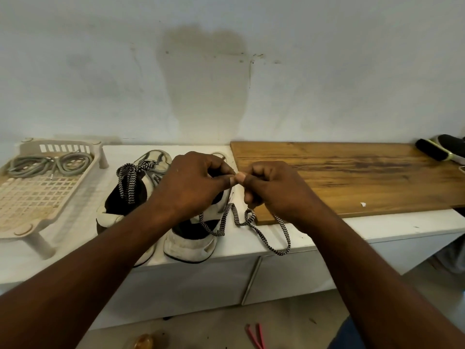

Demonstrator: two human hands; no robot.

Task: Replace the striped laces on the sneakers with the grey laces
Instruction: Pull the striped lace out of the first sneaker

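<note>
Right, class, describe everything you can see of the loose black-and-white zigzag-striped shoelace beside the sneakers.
The black-and-white zigzag-striped shoelace is flat, woven-looking, limp and untied. It drops from under the left hand and right hand, whose curled fingers seem to pinch it, crosses the right-hand white-and-black sneaker's heel, then snakes over the white counter to its front edge, past the brown wooden board's corner. Its tips are not visible.

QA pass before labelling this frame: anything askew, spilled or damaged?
Nothing looks broken or spilled. The loose striped lace trails off the right sneaker and loops to the front edge of the counter. A big dark stain marks the wall, and a white scrap lies on the wooden board.
</note>
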